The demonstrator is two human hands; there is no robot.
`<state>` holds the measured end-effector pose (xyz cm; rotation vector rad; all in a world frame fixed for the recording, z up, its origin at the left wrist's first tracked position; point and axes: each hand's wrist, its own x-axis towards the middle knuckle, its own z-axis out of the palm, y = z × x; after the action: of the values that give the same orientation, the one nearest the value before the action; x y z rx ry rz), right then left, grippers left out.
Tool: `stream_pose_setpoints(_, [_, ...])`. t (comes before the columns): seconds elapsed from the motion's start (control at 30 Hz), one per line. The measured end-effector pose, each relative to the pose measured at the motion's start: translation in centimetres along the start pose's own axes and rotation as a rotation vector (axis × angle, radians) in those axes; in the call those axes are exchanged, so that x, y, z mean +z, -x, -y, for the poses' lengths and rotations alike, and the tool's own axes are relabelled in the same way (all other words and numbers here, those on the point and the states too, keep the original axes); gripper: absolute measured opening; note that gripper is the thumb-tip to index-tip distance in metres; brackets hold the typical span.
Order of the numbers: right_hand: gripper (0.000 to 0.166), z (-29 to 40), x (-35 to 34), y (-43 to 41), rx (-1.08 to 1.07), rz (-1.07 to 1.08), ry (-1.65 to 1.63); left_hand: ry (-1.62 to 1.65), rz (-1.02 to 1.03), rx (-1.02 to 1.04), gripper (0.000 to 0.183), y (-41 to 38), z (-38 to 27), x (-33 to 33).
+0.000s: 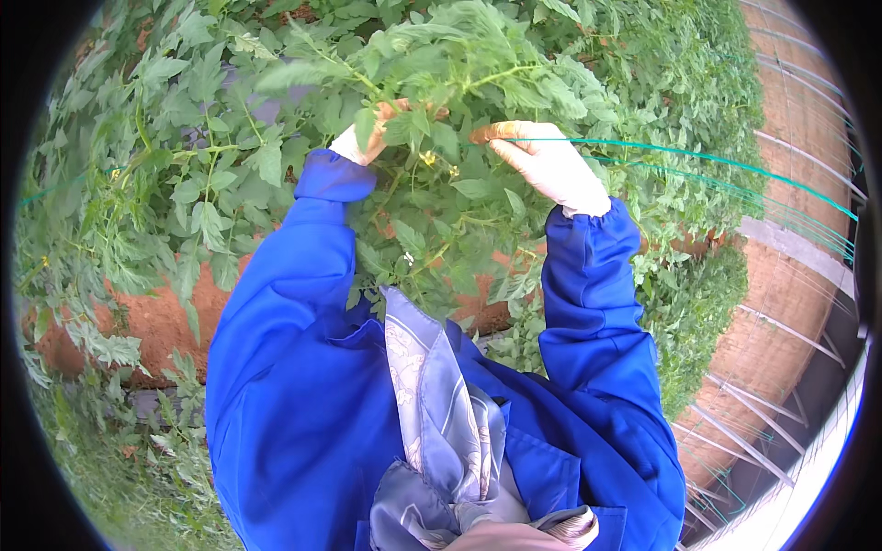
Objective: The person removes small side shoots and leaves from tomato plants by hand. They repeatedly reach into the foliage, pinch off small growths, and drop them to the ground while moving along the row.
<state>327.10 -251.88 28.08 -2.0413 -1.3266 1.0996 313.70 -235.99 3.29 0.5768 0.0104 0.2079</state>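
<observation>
In front of me stands a leafy tomato plant (413, 131) with small yellow flowers (428, 158). My left hand (372, 131), in a white glove with brown-stained fingers, reaches into its upper leaves, which partly hide the fingers; whether it grips a stem cannot be made out. To the right of the flowers, my right hand (537, 158), in a similar stained glove, pinches a green string (675, 156) between thumb and fingertips. From there the string runs off to the right. Blue sleeves cover both arms.
More tomato plants (703, 89) grow in dense rows around me. Bare reddish soil (165, 324) shows between rows at the lower left. Several thin green strings (792, 220) stretch to the right, where metal poles (751, 413) stand by an earthen wall (792, 289).
</observation>
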Motion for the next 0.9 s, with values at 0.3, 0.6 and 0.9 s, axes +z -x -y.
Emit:
stream_pose_setpoints(0.3, [0.019, -5.4, -0.3, 1.3, 0.088, -0.333, 0.216, -0.965, -0.082, -0.032, 0.036, -0.4, -2.1, -0.5])
stream_pose_setpoints(0.6, [0.023, -7.2, -1.8, -1.3, -0.358, -0.560, 0.790, -0.555, 0.235, -0.062, 0.052, 7.3, 0.0, 2.4])
stream_pose_setpoints(0.9, [0.025, -1.8, 1.5, -1.8, -0.140, -0.380, 0.507, -0.344, -0.137, -0.104, 0.049, 10.0, -0.7, 3.8])
